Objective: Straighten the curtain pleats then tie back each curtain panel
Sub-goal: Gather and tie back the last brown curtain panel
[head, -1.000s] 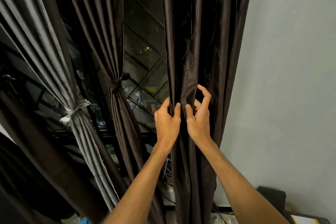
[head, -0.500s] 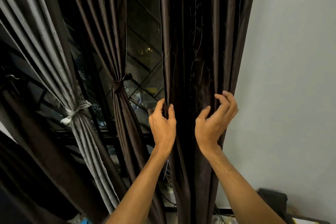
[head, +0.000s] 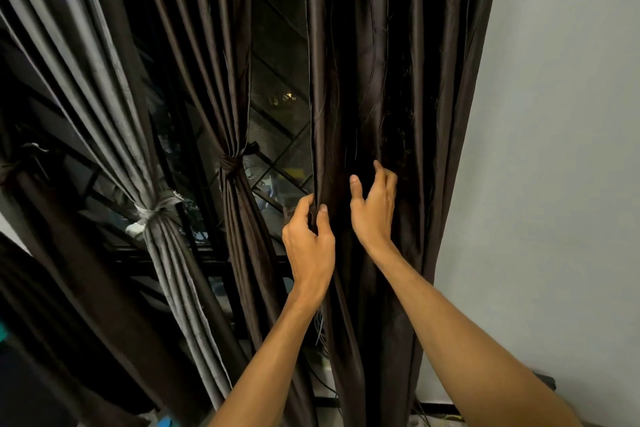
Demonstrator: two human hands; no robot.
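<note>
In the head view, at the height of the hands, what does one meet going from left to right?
A grey pleated curtain panel tied with a pale band, dark brown tied curtain panel, black window grille, left hand pinching the loose dark brown curtain panel, right hand, pale grey wall.

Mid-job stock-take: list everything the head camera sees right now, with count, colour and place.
loose curtain panel: one, dark brown, right, beside the wall, hanging untied
tied brown panel: one, dark brown, centre-left, knotted by a brown tie
grey panel: one, grey, left, bound by a pale tie
far-left panel: one, dark, lower left
window grille: one, dark, diamond pattern, behind the panels
wall: one, pale grey, right
left hand: pinches the loose curtain panel's left edge fold
right hand: fingers loosely spread against its folds
</note>
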